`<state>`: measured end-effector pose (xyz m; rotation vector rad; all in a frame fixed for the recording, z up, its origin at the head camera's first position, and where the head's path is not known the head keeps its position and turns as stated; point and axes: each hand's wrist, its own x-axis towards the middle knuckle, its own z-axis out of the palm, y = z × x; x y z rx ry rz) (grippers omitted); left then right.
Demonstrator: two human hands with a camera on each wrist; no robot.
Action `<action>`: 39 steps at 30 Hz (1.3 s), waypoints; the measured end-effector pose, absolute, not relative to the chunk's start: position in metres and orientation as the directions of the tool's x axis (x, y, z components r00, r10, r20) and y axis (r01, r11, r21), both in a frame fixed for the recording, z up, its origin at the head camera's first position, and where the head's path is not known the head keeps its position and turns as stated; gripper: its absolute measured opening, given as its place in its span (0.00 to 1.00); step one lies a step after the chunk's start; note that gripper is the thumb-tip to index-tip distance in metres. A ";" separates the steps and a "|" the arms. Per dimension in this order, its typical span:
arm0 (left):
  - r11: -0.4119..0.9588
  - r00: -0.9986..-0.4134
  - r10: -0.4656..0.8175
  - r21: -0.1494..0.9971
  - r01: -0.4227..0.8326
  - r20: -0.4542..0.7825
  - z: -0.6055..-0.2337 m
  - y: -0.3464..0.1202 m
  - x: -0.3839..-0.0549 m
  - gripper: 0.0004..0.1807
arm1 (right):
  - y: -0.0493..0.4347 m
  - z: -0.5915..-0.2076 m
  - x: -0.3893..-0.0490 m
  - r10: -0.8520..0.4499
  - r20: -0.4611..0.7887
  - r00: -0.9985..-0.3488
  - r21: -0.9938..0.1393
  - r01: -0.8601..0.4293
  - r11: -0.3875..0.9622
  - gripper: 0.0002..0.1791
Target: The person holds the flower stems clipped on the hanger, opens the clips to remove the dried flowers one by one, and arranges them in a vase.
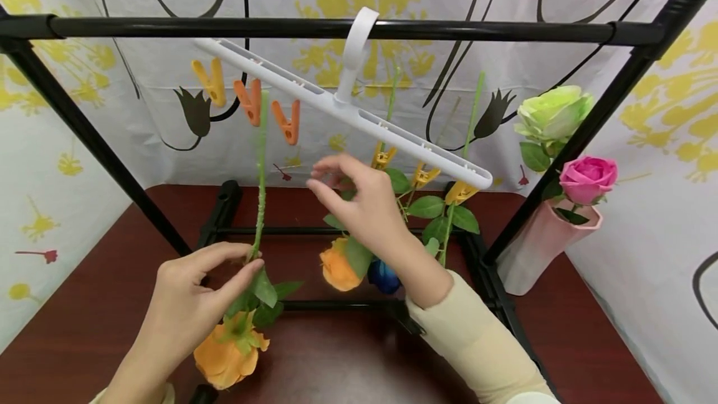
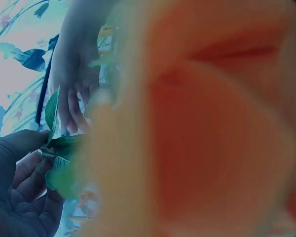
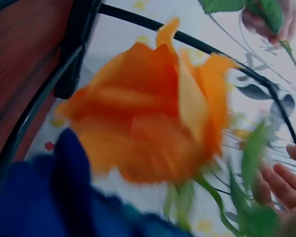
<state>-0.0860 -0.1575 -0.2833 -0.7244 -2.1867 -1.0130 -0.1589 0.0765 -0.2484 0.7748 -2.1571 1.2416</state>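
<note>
My left hand [image 1: 187,307] pinches the green stem of an orange rose [image 1: 227,354] between thumb and fingers, just above its leaves. This rose hangs head down, its stem rising to overlap the orange clips [image 1: 287,122] under a white hanger [image 1: 348,111]. In the left wrist view its blurred petals [image 2: 222,133] fill most of the picture. My right hand [image 1: 364,204] is in the air below the hanger's middle, thumb and fingers apart, with nothing between them. Behind it, another orange rose [image 1: 339,265] and a blue rose [image 1: 384,277] hang head down, near yellow clips [image 1: 461,192].
The hanger hooks over the top bar [image 1: 224,28] of a black rack and slants down to the right. A yellow clip [image 1: 210,81] sits at its left end. At right, a pink vase [image 1: 538,248] holds a pink rose [image 1: 589,178] and a pale green rose [image 1: 552,114].
</note>
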 end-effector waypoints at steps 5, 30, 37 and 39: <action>0.503 -0.637 0.323 0.443 0.742 0.700 -0.271 -0.150 -0.086 0.17 | 0.109 -0.253 -0.125 -0.228 0.697 -0.680 -0.600 -0.727 0.333 0.12; 0.184 -0.411 0.877 0.616 0.766 0.249 -0.258 -0.069 -0.137 0.04 | 0.165 -0.275 -0.058 -0.346 0.883 -0.317 -0.204 -0.924 0.324 0.09; 0.125 -0.322 0.935 0.712 0.691 0.149 -0.253 -0.051 -0.144 0.04 | 0.170 -0.279 -0.060 -0.404 0.852 -0.331 -0.179 -0.912 0.370 0.10; 0.117 -0.318 0.939 0.746 0.656 0.133 -0.254 -0.048 -0.144 0.04 | 0.171 -0.280 -0.061 -0.421 0.832 -0.362 -0.198 -0.902 0.384 0.11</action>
